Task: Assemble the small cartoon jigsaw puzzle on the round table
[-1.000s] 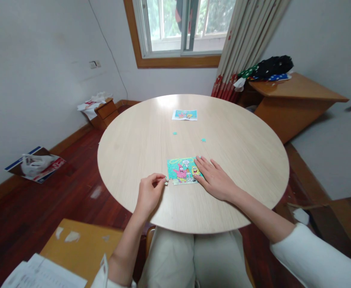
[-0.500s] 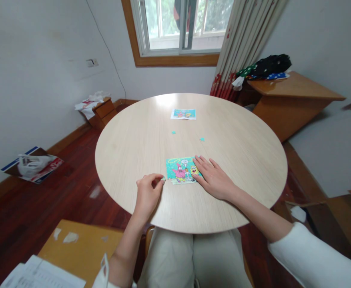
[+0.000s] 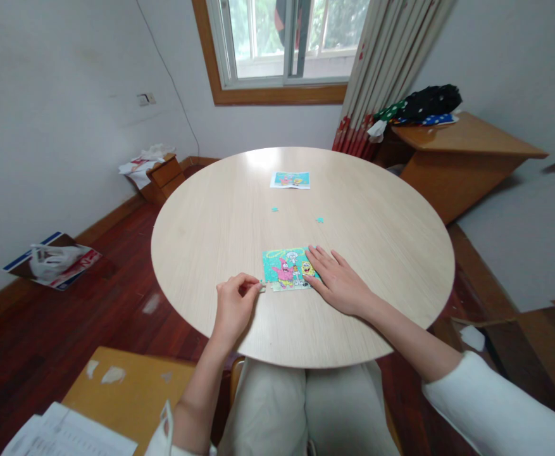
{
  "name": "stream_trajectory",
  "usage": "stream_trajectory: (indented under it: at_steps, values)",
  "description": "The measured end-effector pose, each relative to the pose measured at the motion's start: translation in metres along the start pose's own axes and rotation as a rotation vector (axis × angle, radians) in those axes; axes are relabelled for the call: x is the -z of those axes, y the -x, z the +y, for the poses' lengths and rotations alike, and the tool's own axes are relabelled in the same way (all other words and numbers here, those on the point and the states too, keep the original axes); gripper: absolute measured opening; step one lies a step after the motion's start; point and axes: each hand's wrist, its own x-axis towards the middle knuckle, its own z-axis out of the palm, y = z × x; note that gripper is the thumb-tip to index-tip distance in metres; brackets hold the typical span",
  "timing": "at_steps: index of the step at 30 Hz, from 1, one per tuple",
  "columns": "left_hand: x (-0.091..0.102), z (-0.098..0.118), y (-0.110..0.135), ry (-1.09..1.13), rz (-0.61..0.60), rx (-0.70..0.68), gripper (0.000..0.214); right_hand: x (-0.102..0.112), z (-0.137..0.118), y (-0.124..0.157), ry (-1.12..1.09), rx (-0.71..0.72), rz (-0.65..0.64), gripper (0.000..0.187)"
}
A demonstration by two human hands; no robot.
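Note:
A jigsaw puzzle (image 3: 284, 269) with cartoon figures on a turquoise ground lies near the front of the round table (image 3: 201, 221). Its lower left corner has a gap. My left hand (image 3: 236, 301) pinches a small puzzle piece (image 3: 262, 287) between thumb and fingertips, right beside that gap; the fingers partly cover the piece. My right hand (image 3: 338, 282) rests flat with fingers stretched out over the puzzle's right side, hiding that part. Two loose turquoise pieces, one to the left (image 3: 274, 209) and one to the right (image 3: 319, 220), lie farther back.
A printed picture sheet (image 3: 290, 180) with similar figures lies at the table's far side. To the left stands a yellow-brown surface (image 3: 130, 386) with papers (image 3: 73, 434) on it. A wooden desk (image 3: 471, 145) with dark cloths stands at the right rear.
My left hand has shifted slightly to the right, bringing the piece closer to the puzzle's lower left corner. My right hand stays in place on the puzzle.

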Motion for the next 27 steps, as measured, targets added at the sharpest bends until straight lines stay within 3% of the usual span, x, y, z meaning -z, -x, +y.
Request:
stream_trajectory:
  at_steps: [8,27]
  values:
    - [-0.0030,0.0023,-0.0022,-0.017,-0.064,0.017,0.013,-0.0011,-0.0002,0.0001,-0.001,-0.004,0.006,0.069]
    - [-0.0090,0.0029,-0.0027,-0.079,-0.040,-0.012,0.013,-0.0026,-0.0002,0.0004,0.004,0.001,0.021,0.068]
